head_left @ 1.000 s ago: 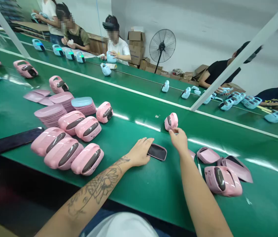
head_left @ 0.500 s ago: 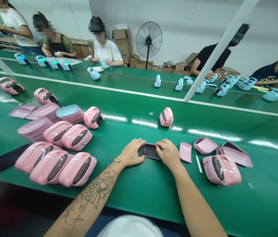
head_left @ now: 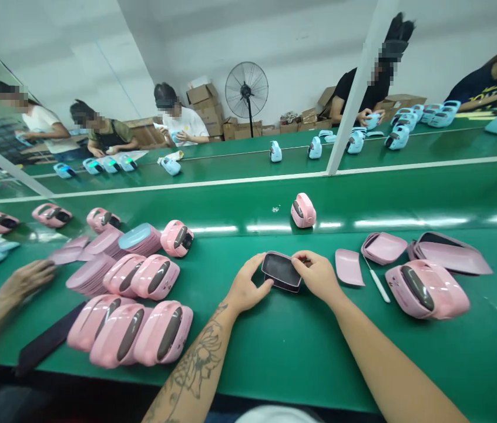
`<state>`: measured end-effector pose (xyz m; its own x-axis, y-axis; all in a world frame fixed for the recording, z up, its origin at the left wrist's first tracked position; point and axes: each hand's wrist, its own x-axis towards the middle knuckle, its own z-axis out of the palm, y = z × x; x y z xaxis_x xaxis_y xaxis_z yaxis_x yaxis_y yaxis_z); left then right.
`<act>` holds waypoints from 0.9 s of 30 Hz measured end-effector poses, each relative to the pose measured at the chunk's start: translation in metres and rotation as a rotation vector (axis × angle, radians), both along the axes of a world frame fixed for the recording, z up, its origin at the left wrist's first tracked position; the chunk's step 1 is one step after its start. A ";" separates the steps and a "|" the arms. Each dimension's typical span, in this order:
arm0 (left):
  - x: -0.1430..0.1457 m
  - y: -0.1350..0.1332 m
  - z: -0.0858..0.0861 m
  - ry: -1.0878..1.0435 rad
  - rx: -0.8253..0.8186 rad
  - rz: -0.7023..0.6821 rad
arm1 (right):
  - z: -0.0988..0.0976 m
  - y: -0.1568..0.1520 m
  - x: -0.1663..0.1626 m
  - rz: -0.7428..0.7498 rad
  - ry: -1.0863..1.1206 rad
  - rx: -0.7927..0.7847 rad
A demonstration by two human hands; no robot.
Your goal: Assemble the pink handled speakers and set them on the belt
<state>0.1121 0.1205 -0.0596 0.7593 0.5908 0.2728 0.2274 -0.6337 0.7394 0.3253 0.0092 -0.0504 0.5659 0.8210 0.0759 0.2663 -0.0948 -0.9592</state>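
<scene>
Tray at the centre of the near counter, between both hands; dark inside, thin paler rim, slightly tilted. Cannot tell whether its underside is wholly off the surface.

Left hand curls round the tray's left end, thumb along the near side. Right hand closes narrowly on the far right corner, thumb and fingers pinching the rim.

Change: half a second ago the tray lies flatter, hands lower round it; a second ago the right hand is out at the lone pink unit. That unit now stands apart on the far side, untouched. My reading: attention has passed from the unit to the tray, which now has a two-handed grip.

Just right: loose panel, white-handled tool, panel pile, then a larger pink unit lying near.

Left: pink units in close rows, stacked panels, blue panel topping one stack, dark slab near the edge.

Also new: a co-worker's hand at far left, close to flat pink panels; contact unclear.

Far side: blue units on another line, co-workers behind, fan by the wall.
</scene>
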 end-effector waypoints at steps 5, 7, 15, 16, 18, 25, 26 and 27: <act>0.005 -0.012 0.017 -0.036 -0.050 0.022 | 0.003 0.001 -0.013 0.020 0.435 0.106; 0.010 -0.014 0.024 -0.036 -0.082 0.073 | 0.006 0.001 -0.018 0.069 0.594 0.171; 0.045 -0.035 0.059 0.135 -0.071 0.144 | 0.026 -0.011 -0.024 0.259 1.128 0.322; 0.049 -0.039 0.064 0.184 -0.044 0.147 | 0.027 -0.013 -0.022 0.270 1.209 0.338; 0.053 -0.044 0.076 0.283 0.018 0.161 | 0.028 -0.015 -0.019 0.243 1.272 0.354; -0.012 0.049 0.156 0.540 0.126 0.420 | 0.026 -0.017 -0.010 0.206 1.251 0.284; -0.028 0.070 0.168 0.562 0.128 0.510 | 0.026 -0.017 -0.010 0.223 1.257 0.278; -0.043 0.089 0.177 0.576 0.126 0.598 | 0.026 -0.017 -0.011 0.236 1.263 0.273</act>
